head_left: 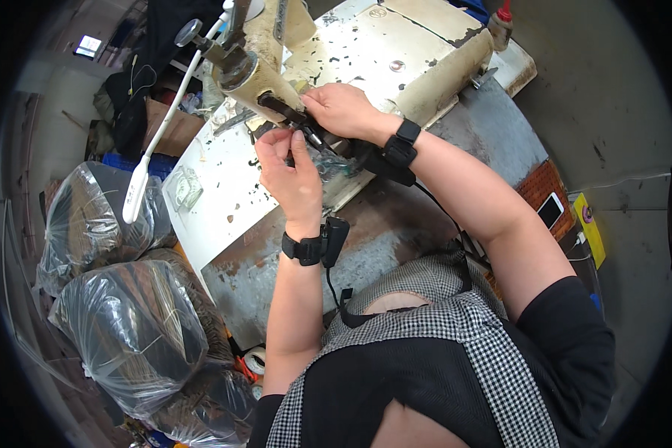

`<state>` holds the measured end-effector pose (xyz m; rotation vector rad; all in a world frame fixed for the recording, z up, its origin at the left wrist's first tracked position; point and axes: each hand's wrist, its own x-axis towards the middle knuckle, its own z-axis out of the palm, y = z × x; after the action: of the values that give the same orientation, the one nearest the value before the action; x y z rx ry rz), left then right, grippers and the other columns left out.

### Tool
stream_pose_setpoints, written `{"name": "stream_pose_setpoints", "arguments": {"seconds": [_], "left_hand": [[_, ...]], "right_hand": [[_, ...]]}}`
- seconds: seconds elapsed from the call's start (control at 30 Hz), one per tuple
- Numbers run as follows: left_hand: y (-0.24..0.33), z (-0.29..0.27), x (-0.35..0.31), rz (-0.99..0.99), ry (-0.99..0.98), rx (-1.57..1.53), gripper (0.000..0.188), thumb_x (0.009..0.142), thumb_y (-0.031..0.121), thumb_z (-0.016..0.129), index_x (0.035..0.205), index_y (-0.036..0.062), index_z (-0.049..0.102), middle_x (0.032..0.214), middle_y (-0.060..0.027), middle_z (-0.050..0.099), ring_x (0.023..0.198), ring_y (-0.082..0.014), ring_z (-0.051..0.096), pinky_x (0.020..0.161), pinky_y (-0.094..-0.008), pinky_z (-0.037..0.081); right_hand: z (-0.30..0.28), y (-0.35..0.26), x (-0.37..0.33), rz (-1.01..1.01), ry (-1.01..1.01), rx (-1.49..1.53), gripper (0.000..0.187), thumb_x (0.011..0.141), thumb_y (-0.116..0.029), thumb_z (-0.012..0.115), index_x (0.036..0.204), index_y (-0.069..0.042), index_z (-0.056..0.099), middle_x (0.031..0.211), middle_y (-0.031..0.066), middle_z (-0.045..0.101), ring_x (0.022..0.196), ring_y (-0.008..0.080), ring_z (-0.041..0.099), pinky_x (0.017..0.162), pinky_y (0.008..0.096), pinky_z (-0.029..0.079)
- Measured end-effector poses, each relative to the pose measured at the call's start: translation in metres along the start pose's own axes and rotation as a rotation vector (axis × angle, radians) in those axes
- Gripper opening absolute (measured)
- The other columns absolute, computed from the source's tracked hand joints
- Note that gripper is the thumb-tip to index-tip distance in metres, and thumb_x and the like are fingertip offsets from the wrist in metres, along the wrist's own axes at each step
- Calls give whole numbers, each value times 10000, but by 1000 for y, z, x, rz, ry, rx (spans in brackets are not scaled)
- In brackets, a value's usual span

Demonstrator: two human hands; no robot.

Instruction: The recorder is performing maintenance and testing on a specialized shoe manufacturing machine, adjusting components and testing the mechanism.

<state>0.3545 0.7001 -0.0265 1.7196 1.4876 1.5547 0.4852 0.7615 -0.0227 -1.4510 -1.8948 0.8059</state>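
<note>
Both my hands are raised at the head of a cream, paint-chipped industrial sewing machine (257, 84). My left hand (290, 175) is palm up in front of the dark needle and presser parts (311, 137), its thumb and fingertips drawn together. Whatever they may pinch is too small to make out. On the other side of those parts, my right hand (343, 110) reaches in with curled fingers close against the machine head. Its fingertips are partly hidden, so anything between them does not show. Greenish, thread-like scraps (336, 166) lie below the hands. Each wrist wears a black strapped device.
A white lamp on a bent stalk (137, 187) hangs at the left over the white tabletop (213, 224). Dark scraps dot the machine's bed (355, 52). Clear plastic bags (131, 321) fill the lower left. A phone (550, 210) and a red-tipped bottle (501, 31) are at the right.
</note>
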Motion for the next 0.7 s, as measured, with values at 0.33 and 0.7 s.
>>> {"name": "stream_pose_setpoints", "arguments": {"seconds": [0.33,0.7], "left_hand": [[0,-2,3,42,-21,1,142,866,50,598,947,-10,497,751,-86,654,673,-95,567,663,-227,442],[1,-18,9,70,-139,-70,198,807,-80,531,990,-28,475,835,-185,650,809,-267,668,701,-310,498]], "right_hand": [[5,4,3,-6,81,-14,333,910,-313,389,890,-68,612,865,190,640,861,373,592,754,453,451],[14,-29,-40,-536,551,-8,177,756,-85,634,890,-27,534,778,127,543,674,308,579,579,374,485]]}}
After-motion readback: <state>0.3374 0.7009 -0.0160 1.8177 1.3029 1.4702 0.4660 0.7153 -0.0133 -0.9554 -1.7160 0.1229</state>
